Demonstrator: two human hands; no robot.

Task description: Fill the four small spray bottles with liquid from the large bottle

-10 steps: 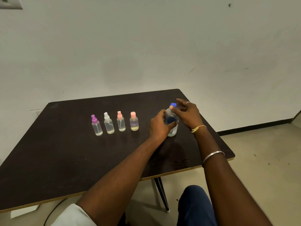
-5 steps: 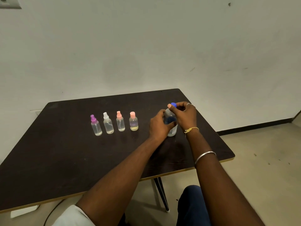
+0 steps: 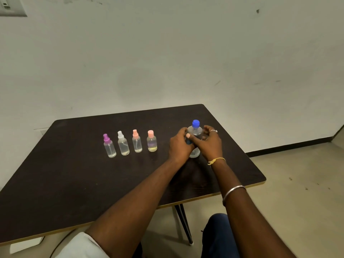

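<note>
Left hand (image 3: 179,145): fingers wrapped on the large bottle's left side.
Right hand (image 3: 210,144): fingers curled round its right side.
Large bottle (image 3: 195,134): upright on the dark surface (image 3: 74,183), blue cap (image 3: 195,124) on.
Four small spray bottles (image 3: 130,144): upright in a row, left of the hands.

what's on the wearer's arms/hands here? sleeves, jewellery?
Left hand: bare, no jewellery visible; a white short sleeve shows at the upper arm. Right hand: silver ring on one finger, yellow thread at the wrist, plain silver bangle on the forearm.
</note>
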